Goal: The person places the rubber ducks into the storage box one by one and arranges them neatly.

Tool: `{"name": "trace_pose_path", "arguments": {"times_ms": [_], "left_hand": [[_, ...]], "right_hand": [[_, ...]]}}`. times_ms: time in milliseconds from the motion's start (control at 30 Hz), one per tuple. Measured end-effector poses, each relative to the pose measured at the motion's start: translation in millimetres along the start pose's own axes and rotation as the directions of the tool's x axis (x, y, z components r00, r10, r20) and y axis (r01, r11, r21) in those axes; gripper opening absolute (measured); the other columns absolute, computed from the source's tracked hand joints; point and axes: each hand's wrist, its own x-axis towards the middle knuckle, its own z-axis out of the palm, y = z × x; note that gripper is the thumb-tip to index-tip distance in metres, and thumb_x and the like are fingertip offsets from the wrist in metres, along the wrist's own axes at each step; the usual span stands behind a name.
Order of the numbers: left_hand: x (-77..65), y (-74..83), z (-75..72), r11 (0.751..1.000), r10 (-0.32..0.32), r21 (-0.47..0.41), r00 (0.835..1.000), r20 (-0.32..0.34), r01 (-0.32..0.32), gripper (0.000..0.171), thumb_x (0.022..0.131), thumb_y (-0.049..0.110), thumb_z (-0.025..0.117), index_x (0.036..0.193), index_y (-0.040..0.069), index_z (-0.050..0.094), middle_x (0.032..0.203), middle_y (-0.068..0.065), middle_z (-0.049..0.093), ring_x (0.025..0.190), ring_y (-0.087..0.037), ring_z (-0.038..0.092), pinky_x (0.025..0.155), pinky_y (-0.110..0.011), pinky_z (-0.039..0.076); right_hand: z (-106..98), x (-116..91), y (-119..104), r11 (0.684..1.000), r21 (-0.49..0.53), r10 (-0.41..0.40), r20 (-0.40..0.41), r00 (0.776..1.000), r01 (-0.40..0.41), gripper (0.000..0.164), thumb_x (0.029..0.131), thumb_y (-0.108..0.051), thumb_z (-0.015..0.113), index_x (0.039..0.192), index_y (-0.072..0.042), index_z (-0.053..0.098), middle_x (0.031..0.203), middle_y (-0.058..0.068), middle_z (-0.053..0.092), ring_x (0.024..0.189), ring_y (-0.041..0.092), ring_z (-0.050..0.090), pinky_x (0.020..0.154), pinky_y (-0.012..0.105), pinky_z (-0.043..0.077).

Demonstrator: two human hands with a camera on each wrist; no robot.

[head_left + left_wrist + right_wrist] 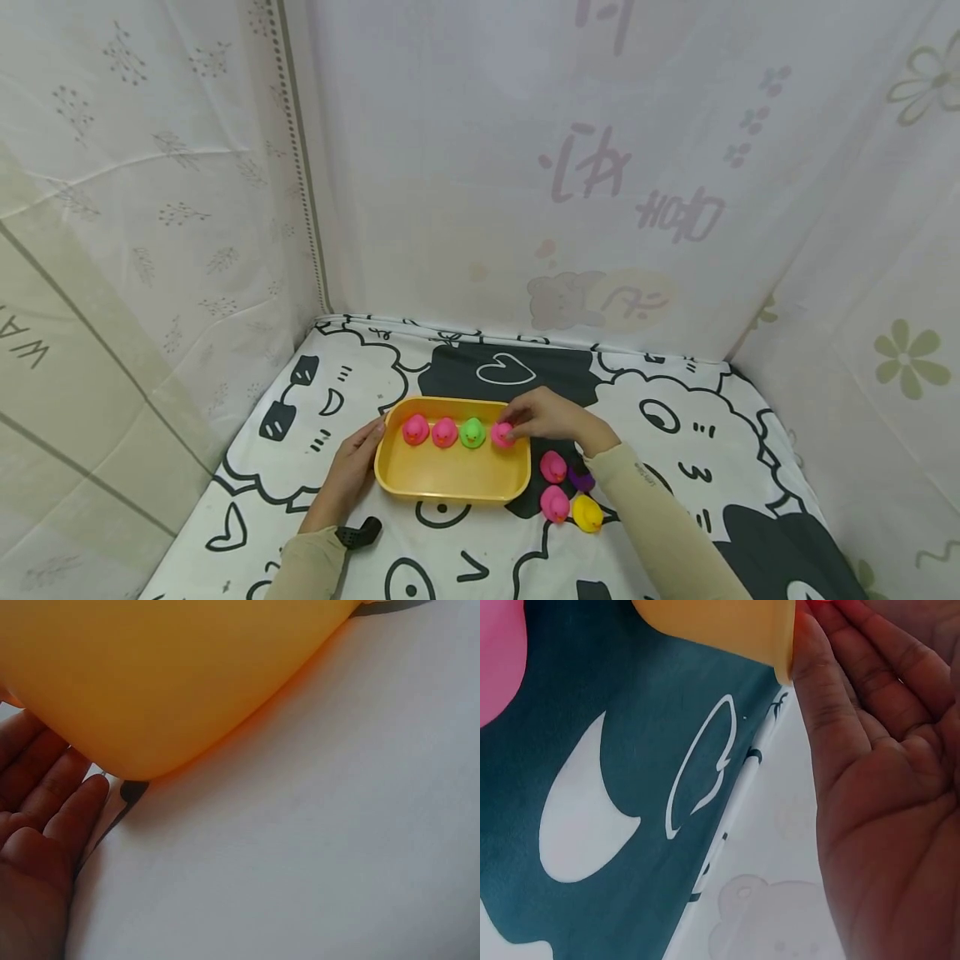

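A shallow yellow tray [452, 483] lies on the patterned cloth. In its upper part sit a row of rubber ducks: two pink ducks [416, 429] at the left, then a green duck [472, 432]. At the row's right end, my right hand [546, 414] pinches another pink rubber duck [502, 435] inside the tray. The right wrist view has only the duck's edge, at the top, by the fingertips. My left hand [355, 462] touches the tray's left end from outside. Its fingers [79, 814] lie fairly straight along the wall in the left wrist view.
Right of the tray are two more pink ducks [554, 503], a yellow duck [587, 513] and a purple duck [581, 478], partly hidden by the right sleeve. Pale printed curtains [480, 183] close off the back and both sides. A black device [360, 533] is on the left wrist.
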Motion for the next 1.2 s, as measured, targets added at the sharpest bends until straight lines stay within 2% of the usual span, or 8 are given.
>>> {"name": "trace_pose_path", "arguments": {"times_ms": [167,333,500,667,933,1200], "left_hand": [[-0.3,0.5,-0.1,1.000,0.000,0.000,1.000,0.005,0.000,0.066,0.099,0.059,0.052,0.149,0.015,0.051,0.155,-0.002,0.044,0.147,-0.021,0.035,0.109,-0.026,0.038],[-0.5,0.3,0.1,1.000,-0.004,0.004,1.000,0.000,0.004,0.067,0.098,0.059,0.052,0.149,0.015,0.051,0.155,-0.003,0.045,0.146,-0.022,0.036,0.108,-0.027,0.039],[0.1,-1.0,0.0,1.000,-0.005,-0.011,1.000,0.003,0.005,0.067,0.098,0.060,0.053,0.148,0.015,0.052,0.155,-0.002,0.045,0.145,-0.021,0.037,0.104,-0.021,0.041],[0.4,-0.7,-0.3,1.000,0.005,-0.009,1.000,0.002,-0.005,0.066,0.098,0.059,0.053,0.148,0.015,0.052,0.155,-0.002,0.045,0.145,-0.021,0.037,0.104,-0.020,0.041],[0.3,-0.8,0.1,1.000,-0.007,-0.010,1.000,0.000,0.007,0.068,0.097,0.060,0.054,0.149,0.016,0.051,0.155,-0.003,0.045,0.145,-0.022,0.038,0.105,-0.023,0.041],[1.0,-1.7,0.0,1.000,-0.003,-0.028,1.000,0.004,0.004,0.069,0.097,0.060,0.055,0.149,0.014,0.050,0.155,-0.003,0.045,0.144,-0.021,0.040,0.100,-0.017,0.045]], "right_hand": [[7,6,0,1.000,-0.024,0.011,0.007,1.000,-0.011,0.026,0.089,-0.019,0.079,0.114,-0.015,0.076,0.104,-0.011,0.070,0.089,0.004,0.066,0.081,0.018,0.057],[15,12,-1,0.990,-0.140,0.003,0.003,1.000,-0.003,0.024,0.089,-0.020,0.080,0.111,-0.014,0.077,0.100,-0.011,0.071,0.087,0.003,0.064,0.081,0.018,0.056],[21,15,-6,0.957,-0.289,0.003,-0.003,1.000,-0.004,0.020,0.089,-0.018,0.079,0.108,-0.014,0.077,0.099,-0.010,0.071,0.087,0.006,0.062,0.086,0.021,0.055],[23,15,-11,0.926,-0.378,-0.018,-0.003,1.000,0.015,0.020,0.088,-0.018,0.080,0.107,-0.013,0.076,0.097,-0.006,0.071,0.084,0.009,0.060,0.086,0.023,0.056],[27,15,-16,0.904,-0.428,-0.012,-0.013,1.000,0.006,0.024,0.089,-0.019,0.078,0.110,-0.009,0.075,0.095,-0.004,0.070,0.081,0.009,0.058,0.080,0.020,0.055],[29,15,-12,0.899,-0.437,-0.027,-0.022,0.999,0.015,0.026,0.089,-0.019,0.079,0.113,-0.009,0.074,0.096,-0.005,0.070,0.082,0.008,0.058,0.081,0.019,0.055]]}}
